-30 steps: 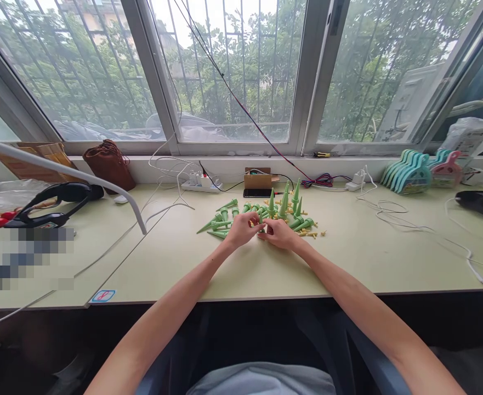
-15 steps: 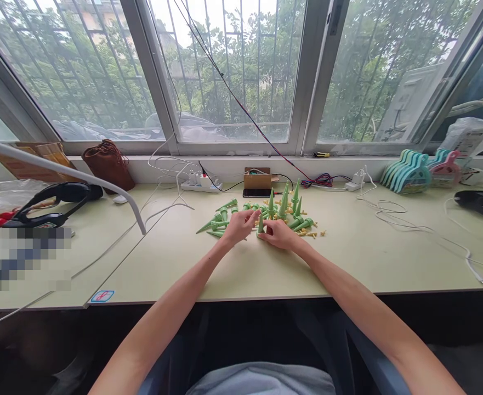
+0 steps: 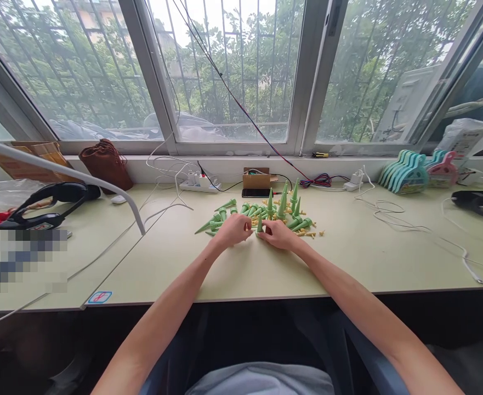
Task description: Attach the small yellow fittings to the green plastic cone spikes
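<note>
My right hand (image 3: 279, 235) has its thumb and fingers closed round the lower part of a green plastic watering spike (image 3: 260, 225), which stands point up on the table. Just left of it, my left hand (image 3: 236, 230) is low over the tabletop with curled fingers, apart from the spike. Whatever those fingers may hold is hidden. Behind both hands lies a pile of green spikes (image 3: 212, 221), partly covered by the left hand. Several finished-looking upright spikes (image 3: 282, 204) stand behind the right hand. Small yellow valve pieces (image 3: 310, 235) are scattered to its right.
A phone (image 3: 257, 193) and a cardboard box (image 3: 256, 180) sit behind the pile. A power strip (image 3: 200, 186) is at the wall. White cables (image 3: 422, 227) cross the table on the right. A white curved rod (image 3: 101, 170) reaches in from the left, near headphones (image 3: 52, 206).
My left hand has moved down and slightly left, away from the spike's tip, and its fingers have curled in. The right hand keeps its hold on the upright spike.
</note>
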The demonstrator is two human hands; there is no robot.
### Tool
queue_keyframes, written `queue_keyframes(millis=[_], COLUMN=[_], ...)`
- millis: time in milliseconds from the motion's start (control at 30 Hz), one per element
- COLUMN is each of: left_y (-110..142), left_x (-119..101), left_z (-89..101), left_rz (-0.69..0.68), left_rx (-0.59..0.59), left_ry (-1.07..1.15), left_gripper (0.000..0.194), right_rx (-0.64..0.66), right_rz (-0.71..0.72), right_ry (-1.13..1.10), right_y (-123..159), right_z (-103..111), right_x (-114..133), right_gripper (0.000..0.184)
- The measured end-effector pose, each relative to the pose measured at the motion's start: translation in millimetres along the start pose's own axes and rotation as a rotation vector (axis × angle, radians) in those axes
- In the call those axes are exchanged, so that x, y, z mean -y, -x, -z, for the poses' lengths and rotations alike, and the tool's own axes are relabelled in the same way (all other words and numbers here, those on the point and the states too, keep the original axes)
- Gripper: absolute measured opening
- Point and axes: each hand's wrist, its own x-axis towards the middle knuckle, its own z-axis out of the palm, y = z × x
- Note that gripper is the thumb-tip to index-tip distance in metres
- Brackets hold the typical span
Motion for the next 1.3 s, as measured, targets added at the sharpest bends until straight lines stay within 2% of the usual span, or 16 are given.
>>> queue_keyframes(millis=[167, 367, 600, 967, 1300], left_y=[2.0, 2.0, 2.6, 3.0, 5.8], left_x=[1.6, 0.5, 0.2, 1.2, -9.9], left_z=[1.4, -0.2, -2.5, -4.2, -6.1], left_rz=[-0.010, 0.011, -0.013, -0.061, -0.162], left_rx=[0.016, 0.054, 0.065, 0.094, 0.132], left_ry=[0.014, -0.070, -0.052, -0.048, 0.085], left_gripper=[0.007, 0.019, 0.026, 0.023, 0.017], right_rx=[0.005, 0.005, 0.006, 0.004, 0.009], right_rz=[0.006, 0.004, 0.011, 0.007, 0.009], right_ry=[0.000, 0.002, 0.007, 0.015, 0.018], right_y=[-0.5, -0.1, -0.7, 0.5, -0.9], right_z=[-1.7, -1.7, -1.6, -0.8, -0.9], right_x=[-4.2, -4.3, -4.2, -3.7, -3.9], right_gripper=[0.018, 0.021, 0.020, 0.021, 0.014])
